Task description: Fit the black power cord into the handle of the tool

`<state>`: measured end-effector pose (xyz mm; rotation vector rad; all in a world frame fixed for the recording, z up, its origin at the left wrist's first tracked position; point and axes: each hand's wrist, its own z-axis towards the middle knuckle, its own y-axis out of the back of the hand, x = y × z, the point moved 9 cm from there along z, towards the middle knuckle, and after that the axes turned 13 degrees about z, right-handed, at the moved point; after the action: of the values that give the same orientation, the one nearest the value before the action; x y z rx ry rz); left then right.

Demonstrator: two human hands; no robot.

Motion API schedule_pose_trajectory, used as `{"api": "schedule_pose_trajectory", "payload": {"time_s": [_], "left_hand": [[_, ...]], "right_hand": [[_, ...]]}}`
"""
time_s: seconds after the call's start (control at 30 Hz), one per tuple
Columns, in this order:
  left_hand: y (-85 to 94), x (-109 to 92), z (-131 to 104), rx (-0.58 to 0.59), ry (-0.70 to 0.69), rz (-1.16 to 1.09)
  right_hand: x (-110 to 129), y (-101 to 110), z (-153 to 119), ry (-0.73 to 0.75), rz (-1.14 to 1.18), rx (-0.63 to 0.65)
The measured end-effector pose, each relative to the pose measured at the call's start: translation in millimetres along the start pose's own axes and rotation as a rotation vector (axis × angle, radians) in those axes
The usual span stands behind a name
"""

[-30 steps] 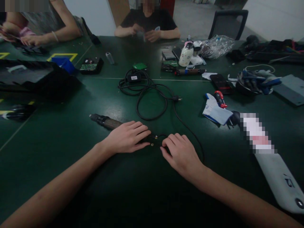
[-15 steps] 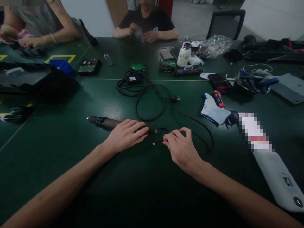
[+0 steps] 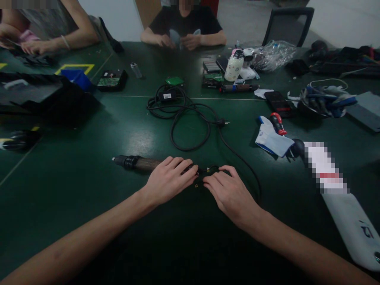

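Observation:
An electric screwdriver [image 3: 145, 164], dark with a brownish body, lies on the green table with its tip pointing left. My left hand [image 3: 170, 178] is closed over its rear end, covering that part. Just to the right, my right hand [image 3: 230, 194] pinches a thin black wire near the screwdriver's back end; the fingertips hide most of it. A small brass-coloured connector [image 3: 196, 185] shows between the two hands. Another thin wire [image 3: 214, 166] curves behind the right fingertips.
A coiled black power cable [image 3: 190, 149] with a plug [image 3: 222, 122] lies ahead. To the right are a glove [image 3: 273, 138], a red-handled screwdriver [image 3: 278, 122] and a long white device [image 3: 347, 221]. A bottle [image 3: 234, 66] stands farther back. Two people sit across the table.
My left hand and the electric screwdriver have shifted right, closing the gap to my right hand. The right fingers now sit closer to the screwdriver's rear end. The view has shifted slightly.

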<state>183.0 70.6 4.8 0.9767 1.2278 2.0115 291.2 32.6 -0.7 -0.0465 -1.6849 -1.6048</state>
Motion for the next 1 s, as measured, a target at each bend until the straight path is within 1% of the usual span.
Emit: {"api": "schedule_pose_trajectory", "payload": {"time_s": [0.07,0.17,0.3,0.43,0.53,0.63,0.87,1.0], "left_hand": [[-0.5,1.1,-0.7,-0.013,0.001,-0.006],[0.9,2.0,-2.1,-0.028,0.007,-0.012],[4.8,-0.5,-3.3,-0.036,0.013,0.008],[7.0,-1.0,-3.6,-0.053,0.039,-0.001],[6.3,0.0,-3.1,-0.065,0.050,-0.024],[4.9,0.7,-1.7,-0.060,0.052,-0.038],[4.7,-0.6,0.6,-0.031,0.048,-0.012],[6.6,-2.0,-1.9,-0.062,0.031,-0.021]], "right_hand": [[-2.3,2.2,0.3,-0.060,-0.013,-0.001],[-6.8,5.6,2.7,-0.119,0.040,-0.001],[-10.9,8.7,5.1,-0.102,0.137,-0.019],[-15.2,12.8,5.6,-0.060,0.179,-0.088],[-18.9,15.3,7.1,-0.050,0.160,-0.121],[-22.0,15.5,9.3,-0.064,0.130,-0.123],[-26.9,9.1,10.3,-0.175,0.083,-0.116],[-26.2,8.7,10.3,-0.195,0.053,-0.129]]}}
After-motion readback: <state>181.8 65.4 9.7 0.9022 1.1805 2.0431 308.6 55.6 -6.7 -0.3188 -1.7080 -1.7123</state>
